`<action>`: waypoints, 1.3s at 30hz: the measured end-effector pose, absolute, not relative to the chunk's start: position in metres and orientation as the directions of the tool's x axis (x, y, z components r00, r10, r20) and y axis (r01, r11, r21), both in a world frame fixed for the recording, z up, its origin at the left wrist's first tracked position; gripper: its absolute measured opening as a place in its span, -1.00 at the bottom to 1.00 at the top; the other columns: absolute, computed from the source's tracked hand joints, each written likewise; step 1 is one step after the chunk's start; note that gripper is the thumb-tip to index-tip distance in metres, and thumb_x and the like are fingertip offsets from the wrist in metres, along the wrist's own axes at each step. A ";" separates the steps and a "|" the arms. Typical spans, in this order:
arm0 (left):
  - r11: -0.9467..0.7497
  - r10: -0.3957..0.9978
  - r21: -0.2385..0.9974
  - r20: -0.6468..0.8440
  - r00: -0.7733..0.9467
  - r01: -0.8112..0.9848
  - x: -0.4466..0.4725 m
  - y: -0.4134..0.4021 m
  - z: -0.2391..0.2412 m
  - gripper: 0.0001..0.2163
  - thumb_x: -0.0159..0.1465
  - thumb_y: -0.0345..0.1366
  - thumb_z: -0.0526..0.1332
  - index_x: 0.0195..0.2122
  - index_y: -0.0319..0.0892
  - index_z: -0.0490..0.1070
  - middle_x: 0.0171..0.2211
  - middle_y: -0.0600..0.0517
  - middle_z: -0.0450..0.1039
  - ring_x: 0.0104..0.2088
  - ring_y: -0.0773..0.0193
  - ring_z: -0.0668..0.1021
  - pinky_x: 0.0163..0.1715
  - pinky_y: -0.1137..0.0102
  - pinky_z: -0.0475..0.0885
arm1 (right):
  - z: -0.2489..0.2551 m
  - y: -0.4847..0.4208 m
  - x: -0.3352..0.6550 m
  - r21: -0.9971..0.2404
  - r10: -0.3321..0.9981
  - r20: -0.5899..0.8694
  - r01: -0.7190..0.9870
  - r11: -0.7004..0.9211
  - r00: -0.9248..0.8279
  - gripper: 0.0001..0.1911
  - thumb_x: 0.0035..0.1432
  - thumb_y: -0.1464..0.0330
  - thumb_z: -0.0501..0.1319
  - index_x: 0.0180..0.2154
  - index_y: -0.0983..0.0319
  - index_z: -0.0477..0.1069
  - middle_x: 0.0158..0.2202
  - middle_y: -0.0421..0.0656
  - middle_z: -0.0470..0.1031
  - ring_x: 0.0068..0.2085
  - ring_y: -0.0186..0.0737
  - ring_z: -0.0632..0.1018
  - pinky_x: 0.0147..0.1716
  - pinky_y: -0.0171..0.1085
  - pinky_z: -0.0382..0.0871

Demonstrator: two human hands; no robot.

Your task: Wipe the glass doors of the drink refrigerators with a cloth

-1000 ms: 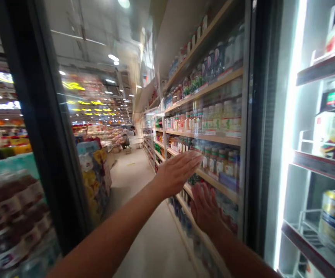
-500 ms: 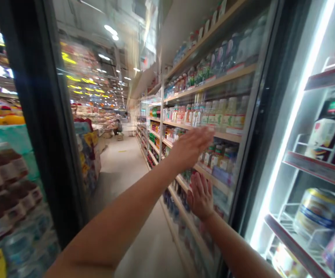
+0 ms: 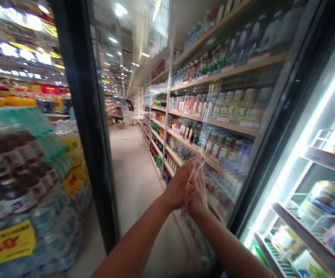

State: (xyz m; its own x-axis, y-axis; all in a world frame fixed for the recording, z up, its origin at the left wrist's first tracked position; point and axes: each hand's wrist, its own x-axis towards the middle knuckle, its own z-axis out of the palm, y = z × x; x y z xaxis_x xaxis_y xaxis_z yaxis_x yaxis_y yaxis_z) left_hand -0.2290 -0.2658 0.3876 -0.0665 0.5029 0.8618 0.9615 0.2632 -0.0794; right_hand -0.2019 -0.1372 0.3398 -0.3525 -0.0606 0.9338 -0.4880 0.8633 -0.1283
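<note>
In front of the glass door (image 3: 144, 154) of a lit fridge, my two hands meet palm to palm. My left hand (image 3: 181, 184) has its fingers stretched out, pressed against the right. My right hand (image 3: 198, 189) also has straight fingers, pointing up and forward. Nothing shows between the palms, though their inner sides are hidden. Whether the fingertips touch the glass I cannot tell. Seen in the glass behind them are shelves with several rows of drink bottles (image 3: 239, 106).
On the right, the fridge's wire shelves hold a wrapped can pack (image 3: 326, 202). A dark door frame (image 3: 83, 116) stands left of my arms. Further left are stacked bottle packs (image 3: 19, 154) with a yellow price sign (image 3: 7, 243). A person (image 3: 117, 114) sits far down the aisle.
My left hand, raised and apart above the right before, has come down against it, palm to palm. The view has turned left, showing more of the stacked bottles.
</note>
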 end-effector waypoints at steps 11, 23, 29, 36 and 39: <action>0.878 0.253 -0.183 0.962 -0.106 0.442 -0.238 -0.418 0.302 -0.35 0.34 -0.34 0.18 0.41 -0.27 -0.07 0.24 -0.21 0.31 0.42 0.10 -0.03 0.40 0.11 -0.10 | 0.363 -0.185 -0.202 -0.241 0.176 0.957 -0.295 0.925 -0.230 -0.31 0.36 0.38 0.06 0.42 0.14 -0.14 0.48 0.04 -0.33 0.43 0.20 -0.05 0.28 0.29 0.10; 0.725 0.315 -0.173 0.944 -0.097 0.667 -0.238 -0.427 0.301 -0.41 0.43 -0.21 -0.01 0.41 -0.38 -0.12 0.31 -0.29 0.14 0.41 0.03 0.00 0.38 0.08 -0.09 | 0.381 -0.255 -0.211 0.098 -0.152 0.980 -0.357 0.929 -0.127 -0.36 0.33 0.59 -0.06 0.37 0.09 0.08 0.28 -0.09 0.35 0.37 -0.14 0.22 0.31 -0.01 0.16; 0.571 0.259 -0.108 0.964 -0.054 0.814 -0.243 -0.437 0.302 -0.43 0.45 -0.24 -0.07 0.41 -0.36 -0.16 0.38 -0.32 -0.01 0.41 0.02 0.02 0.35 0.08 0.03 | 0.361 -0.275 -0.218 0.245 -0.326 0.923 -0.343 0.907 -0.203 -0.46 0.35 0.51 -0.02 0.30 0.14 0.22 0.22 -0.11 0.42 0.27 -0.15 0.31 0.13 -0.14 0.25; 0.587 0.298 -0.115 0.951 -0.083 0.801 -0.252 -0.439 0.297 -0.42 0.42 -0.29 0.01 0.41 -0.34 -0.13 0.39 -0.28 -0.01 0.43 0.01 -0.04 0.39 0.08 -0.12 | 0.321 -0.273 -0.212 0.312 -0.360 0.906 -0.226 0.923 -0.222 -0.62 0.31 0.38 0.17 0.13 0.01 0.42 0.18 -0.26 0.43 0.14 -0.21 0.36 0.07 -0.23 0.25; 0.648 0.288 -0.079 0.946 -0.148 0.757 -0.261 -0.433 0.292 -0.37 0.38 -0.29 0.13 0.41 -0.22 -0.09 0.36 -0.21 0.08 0.43 0.01 -0.06 0.39 0.03 -0.21 | 0.356 -0.262 -0.213 0.039 -0.042 0.992 -0.028 0.999 -0.118 -0.48 0.28 0.48 0.13 0.24 0.09 0.30 0.21 -0.08 0.36 0.15 -0.12 0.33 0.14 -0.12 0.23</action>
State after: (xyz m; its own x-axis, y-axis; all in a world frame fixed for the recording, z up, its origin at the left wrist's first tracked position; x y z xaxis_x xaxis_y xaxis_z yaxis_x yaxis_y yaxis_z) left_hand -0.2607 -0.4328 0.2921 -0.1479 0.2877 0.9462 0.7575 0.6481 -0.0787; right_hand -0.2135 -0.2618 0.3561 -0.1176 -0.0417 0.9922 -0.0278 0.9989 0.0387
